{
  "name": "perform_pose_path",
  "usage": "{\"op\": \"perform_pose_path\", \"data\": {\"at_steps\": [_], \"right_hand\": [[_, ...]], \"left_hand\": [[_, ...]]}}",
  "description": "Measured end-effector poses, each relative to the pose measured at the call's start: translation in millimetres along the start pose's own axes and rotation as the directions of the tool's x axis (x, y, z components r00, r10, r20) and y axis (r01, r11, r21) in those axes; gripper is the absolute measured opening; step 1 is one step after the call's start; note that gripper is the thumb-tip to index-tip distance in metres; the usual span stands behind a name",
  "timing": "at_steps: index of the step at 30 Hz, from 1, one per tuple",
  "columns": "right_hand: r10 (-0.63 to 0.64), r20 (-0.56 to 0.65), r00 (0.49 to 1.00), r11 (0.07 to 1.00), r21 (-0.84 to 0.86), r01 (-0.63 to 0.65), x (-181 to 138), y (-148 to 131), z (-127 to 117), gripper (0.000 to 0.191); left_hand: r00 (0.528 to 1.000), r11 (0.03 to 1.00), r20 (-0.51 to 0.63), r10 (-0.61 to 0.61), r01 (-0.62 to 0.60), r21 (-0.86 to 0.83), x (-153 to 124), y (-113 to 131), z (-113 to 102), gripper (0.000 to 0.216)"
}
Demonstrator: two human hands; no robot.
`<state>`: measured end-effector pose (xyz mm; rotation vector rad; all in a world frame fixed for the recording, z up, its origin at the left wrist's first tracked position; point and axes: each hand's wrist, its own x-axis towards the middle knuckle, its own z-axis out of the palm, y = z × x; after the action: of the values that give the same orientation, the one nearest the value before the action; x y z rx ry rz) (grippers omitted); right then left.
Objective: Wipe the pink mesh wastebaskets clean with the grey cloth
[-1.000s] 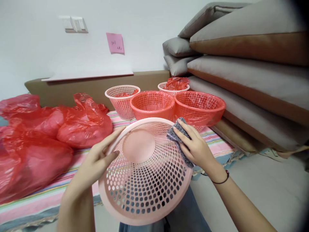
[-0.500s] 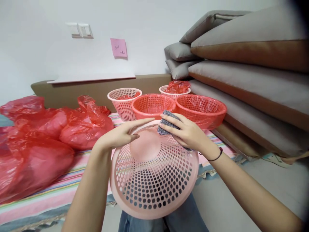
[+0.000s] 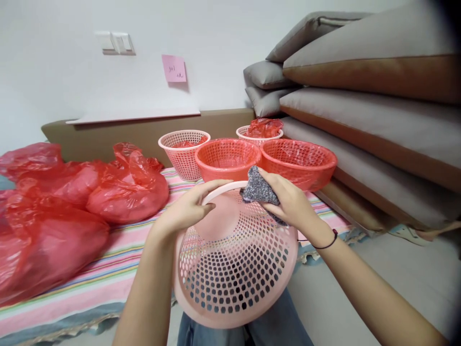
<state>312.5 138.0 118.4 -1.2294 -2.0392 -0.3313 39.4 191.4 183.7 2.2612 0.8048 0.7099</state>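
Observation:
A light pink plastic mesh basket (image 3: 230, 321) is tilted above my lap with its opening facing me. My left hand (image 3: 190, 205) grips the far-left part of its rim, fingers outside and thumb inside. My right hand (image 3: 290, 199) is closed on a grey speckled scrubbing cloth (image 3: 262, 187), pressed around the rim at the far right. Part of the cloth also shows below the fingers.
Two red baskets (image 3: 226, 173) stand just beyond my hands, with paler pink baskets (image 3: 185, 163) behind. Stuffed red plastic bags (image 3: 127, 197) lie at left on a striped cloth (image 3: 90, 298). Stacked grey-brown cushions (image 3: 360, 120) rise at right.
My left hand has closed from flat beside the rim to gripping it. My right hand has moved slightly right, bunching the cloth over the rim. The basket has shifted slightly right.

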Motion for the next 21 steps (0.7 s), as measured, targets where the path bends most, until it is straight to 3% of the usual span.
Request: {"op": "perform_pose_path", "data": {"at_steps": [4,7,13,18,21], "right_hand": [[0.161,-0.07,0.985,0.985,0.082,-0.155,-9,2,5,0.072],[0.316,-0.077,0.946,0.934,0.203,-0.295,-20,4,11,0.064],[0.627,-0.074,0.775,0.699,0.492,-0.519,-56,-7,35,0.056],[0.784,-0.115,0.609,0.571,0.517,-0.638,-87,-37,48,0.059],[0.812,-0.121,0.571,0.545,0.506,-0.668,-99,-44,49,0.055]], "left_hand": [[1.0,0.998,0.002,-0.026,0.026,-0.048,-3,-4,-3,0.055],[0.998,0.994,-0.03,-0.058,0.055,-0.09,-8,-12,-9,0.054],[0.986,0.98,-0.136,-0.1,0.074,-0.186,-23,-30,-21,0.052],[0.972,0.98,-0.216,-0.09,0.048,-0.195,-29,-29,-18,0.054],[0.969,0.984,-0.217,-0.118,0.084,-0.16,-30,-23,-18,0.053]]}}
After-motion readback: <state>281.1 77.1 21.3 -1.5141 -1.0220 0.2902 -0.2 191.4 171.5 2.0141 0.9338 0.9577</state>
